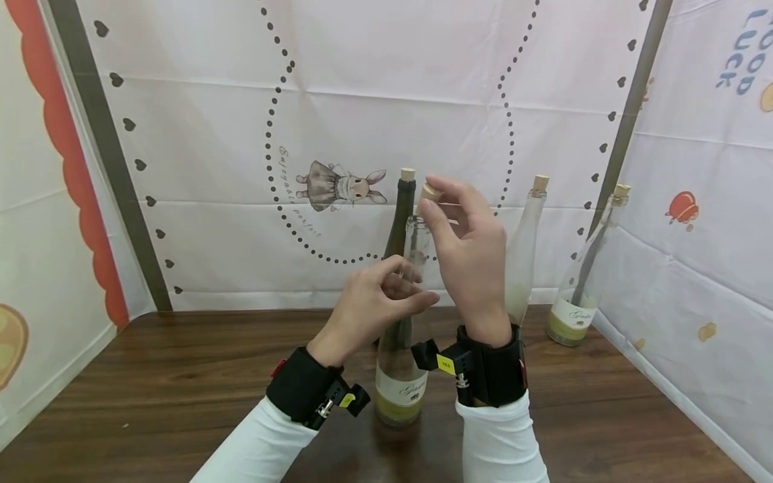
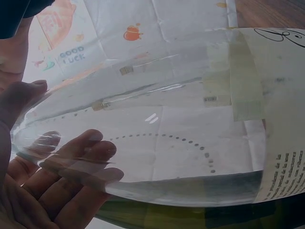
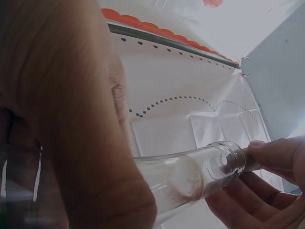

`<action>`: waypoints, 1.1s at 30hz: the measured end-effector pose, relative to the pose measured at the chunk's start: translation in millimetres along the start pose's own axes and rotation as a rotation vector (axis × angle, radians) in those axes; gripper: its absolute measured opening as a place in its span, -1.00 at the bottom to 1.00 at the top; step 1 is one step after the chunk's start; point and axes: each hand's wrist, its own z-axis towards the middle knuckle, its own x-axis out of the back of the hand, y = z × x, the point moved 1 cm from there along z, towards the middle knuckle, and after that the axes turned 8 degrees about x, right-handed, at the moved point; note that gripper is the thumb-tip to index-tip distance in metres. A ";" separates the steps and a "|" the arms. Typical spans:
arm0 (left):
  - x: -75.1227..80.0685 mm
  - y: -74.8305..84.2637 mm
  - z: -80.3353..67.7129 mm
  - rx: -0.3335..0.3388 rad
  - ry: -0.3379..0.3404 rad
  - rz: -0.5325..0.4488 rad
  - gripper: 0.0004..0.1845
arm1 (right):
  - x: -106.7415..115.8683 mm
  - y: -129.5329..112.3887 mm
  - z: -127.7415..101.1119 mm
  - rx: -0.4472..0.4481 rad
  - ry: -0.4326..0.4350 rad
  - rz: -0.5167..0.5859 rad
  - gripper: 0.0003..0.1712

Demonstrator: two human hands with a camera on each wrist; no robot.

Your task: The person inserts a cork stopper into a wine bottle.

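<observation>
A clear glass bottle (image 1: 401, 376) with a white and yellow label stands at the middle of the brown table (image 1: 181, 376). My left hand (image 1: 386, 290) grips it around the lower neck. In the left wrist view its fingers (image 2: 71, 191) show through the glass of the bottle (image 2: 190, 143). My right hand (image 1: 430, 202) pinches a cork (image 1: 431, 192) just above and to the right of the open bottle mouth. The right wrist view shows the bottle neck (image 3: 200, 171) with my fingertips (image 3: 269, 152) at its rim; the cork is hidden there.
Three corked bottles stand behind: a dark green bottle (image 1: 403, 215), a frosted bottle (image 1: 524, 255) and a clear labelled bottle (image 1: 580, 295) at the right. A printed white cloth backdrop (image 1: 241, 134) closes the back and sides. Bare wood lies to the left.
</observation>
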 end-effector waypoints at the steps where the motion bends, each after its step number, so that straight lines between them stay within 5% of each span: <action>1: -0.2 0.0 0.4 0.000 -0.001 -0.001 -0.71 | -0.1 0.1 0.2 0.001 -0.005 -0.005 -0.65; 33: 1.1 1.2 1.1 0.003 -0.005 0.000 -0.69 | 1.4 -0.9 0.9 -0.022 -0.075 -0.022 -0.67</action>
